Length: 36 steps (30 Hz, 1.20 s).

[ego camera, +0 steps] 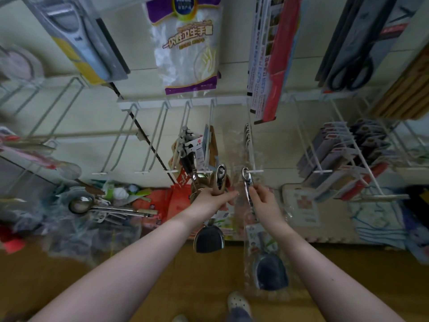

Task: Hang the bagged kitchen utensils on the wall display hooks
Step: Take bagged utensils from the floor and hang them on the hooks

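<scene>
A few bagged spatulas [247, 135] hang on the hook [251, 156]. The right hand [263, 202] pinches another spatula [271, 273] at the hook's tip, and the left hand [212, 198] grips spare spatulas [220, 178].

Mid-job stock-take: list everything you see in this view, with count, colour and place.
wire hooks: several, white, across the wall
bagged spatula: one, steel, dark blade, handle at a hook end, centre right
utensil bundle: one, steel and wood, centre
glove packet: one, purple and white, top centre
scissors pack: one, black, top right
ladle: one, steel, left pile
left hand: one, grips the utensil bundle
right hand: one, pinches the bagged spatula
</scene>
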Each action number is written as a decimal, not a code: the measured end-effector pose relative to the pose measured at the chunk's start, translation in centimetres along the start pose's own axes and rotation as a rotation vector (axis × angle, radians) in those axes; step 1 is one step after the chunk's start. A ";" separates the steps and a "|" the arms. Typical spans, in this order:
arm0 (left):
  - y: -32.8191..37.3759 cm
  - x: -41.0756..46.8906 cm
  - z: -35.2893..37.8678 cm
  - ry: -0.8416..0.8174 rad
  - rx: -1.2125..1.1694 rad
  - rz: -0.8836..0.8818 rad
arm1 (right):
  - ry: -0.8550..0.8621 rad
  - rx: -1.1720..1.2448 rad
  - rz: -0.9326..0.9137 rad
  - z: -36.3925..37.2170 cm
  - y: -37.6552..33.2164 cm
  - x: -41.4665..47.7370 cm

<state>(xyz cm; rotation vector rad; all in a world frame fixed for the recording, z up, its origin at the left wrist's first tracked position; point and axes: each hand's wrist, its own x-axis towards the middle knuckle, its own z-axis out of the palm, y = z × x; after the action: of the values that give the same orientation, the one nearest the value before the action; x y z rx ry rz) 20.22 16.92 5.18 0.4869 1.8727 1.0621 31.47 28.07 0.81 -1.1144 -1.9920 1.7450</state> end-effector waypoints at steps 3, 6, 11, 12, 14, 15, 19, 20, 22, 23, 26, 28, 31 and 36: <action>0.0 0.3 0.7 -0.024 0.010 0.006 | 0.029 0.008 -0.009 -0.6 0.9 0.5; -0.1 0.9 1.2 -0.023 -0.003 0.004 | 0.048 -0.002 -0.034 -0.9 1.4 1.1; -0.1 1.6 1.6 -0.057 -0.003 0.007 | 0.075 -0.025 -0.077 -0.8 1.4 2.2; 0.0 1.7 1.7 -0.065 0.001 0.008 | 0.074 -0.034 -0.076 -0.8 1.3 2.3; 0.0 1.9 1.7 -0.068 0.011 0.015 | 0.072 -0.050 -0.077 -0.9 1.4 2.6; 0.0 1.9 1.7 -0.065 0.011 0.020 | 0.068 -0.064 -0.079 -0.9 1.5 2.8; -0.3 2.0 1.8 -0.058 0.019 0.016 | 0.085 -0.112 -0.076 -0.5 1.8 3.7; -0.4 2.1 1.8 -0.062 0.026 0.011 | 0.091 -0.118 -0.072 -0.5 1.8 3.9; -0.5 2.2 1.7 -0.071 0.026 0.010 | 0.094 -0.127 -0.044 -0.4 1.8 4.6; -0.3 2.2 1.6 -0.073 0.021 0.005 | 0.092 -0.121 -0.020 -0.3 1.7 4.9; 0.1 2.5 1.4 -0.079 0.001 -0.006 | 0.091 -0.102 0.029 -0.1 1.2 5.7; 0.4 2.7 1.2 -0.089 -0.009 -0.007 | 0.081 -0.090 0.066 -0.1 0.7 6.3; 0.9 3.2 1.0 -0.112 0.004 0.011 | 0.141 -0.015 0.112 0.2 -0.2 7.5; 1.0 4.1 0.7 -0.110 0.022 -0.018 | 0.255 0.097 0.109 1.0 -0.3 9.9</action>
<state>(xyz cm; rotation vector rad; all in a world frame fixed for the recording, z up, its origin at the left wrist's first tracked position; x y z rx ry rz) 18.58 20.67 3.77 0.5292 1.7905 0.9844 24.06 34.17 -1.96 -1.3588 -1.7077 1.6364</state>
